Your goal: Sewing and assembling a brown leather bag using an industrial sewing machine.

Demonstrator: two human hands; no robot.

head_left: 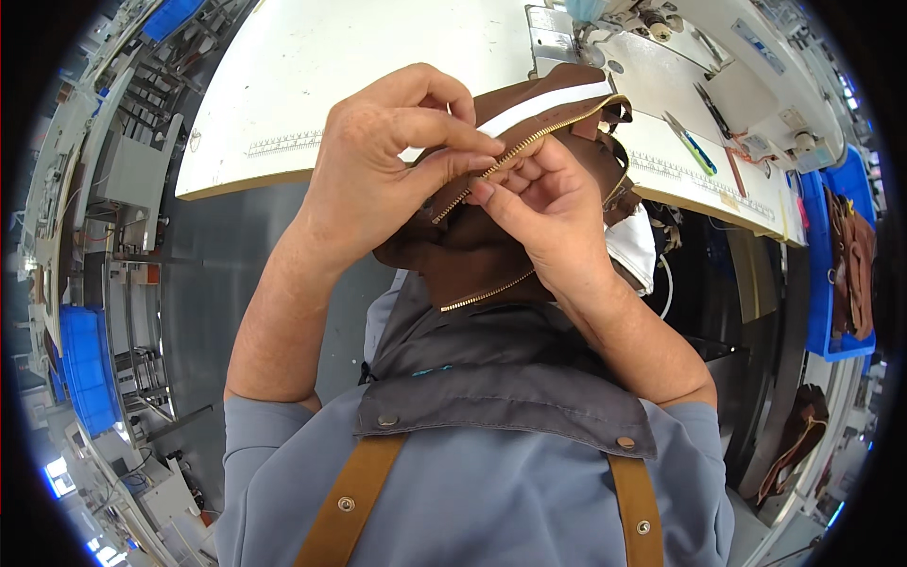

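A brown bag piece (472, 269) of soft material hangs over the front edge of the white table, bunched in front of my chest. A gold-toothed zipper (557, 125) runs slantwise along it, with a white strip (548, 102) beside the teeth. Thumb and finger of my left hand (378, 156) pinch the zipper from above. My right hand (548, 194) grips the same zipper edge from below, its thumb close to the left fingertips. Another row of gold teeth (487, 291) lies lower, nearer my apron. Whatever sits right between the fingertips is hidden.
A white sewing machine (784, 76) stands at the back right of the table (283, 104). Near it lie a green-handled tool (694, 146) and dark tweezers (713, 109). At right, a blue bin (820, 283) holds brown pieces. A ruler strip (283, 142) follows the table's front edge.
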